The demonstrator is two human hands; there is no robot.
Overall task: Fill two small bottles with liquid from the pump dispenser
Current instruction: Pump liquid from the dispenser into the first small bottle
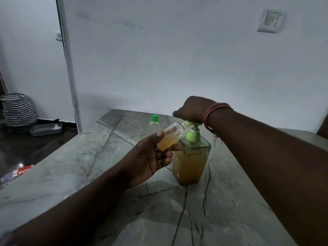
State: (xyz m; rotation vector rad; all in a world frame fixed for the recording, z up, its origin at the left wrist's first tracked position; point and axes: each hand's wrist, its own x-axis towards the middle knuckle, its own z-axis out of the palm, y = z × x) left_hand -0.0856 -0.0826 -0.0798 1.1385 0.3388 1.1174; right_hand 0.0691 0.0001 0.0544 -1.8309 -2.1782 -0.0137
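Left hand (152, 157) fingers grip tilted small bottle (170, 137), mouth at spout. Right hand (190, 110) curled, pressing pump dispenser (191, 160). Risk: mouth slips off, liquid spills on worktop (106, 174).

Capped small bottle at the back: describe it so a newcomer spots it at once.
On the grey veined marble table, look beyond the square clear pump dispenser of amber liquid toward the wall. The small clear plastic bottle with a green cap stands there upright, alone and untouched; the other small bottle is uncapped, tilted and hand-held.

Home interior: marble-look table (74, 167), white walls, wall switch (269, 20), patterned laundry basket (18, 110) on dark tiled floor.
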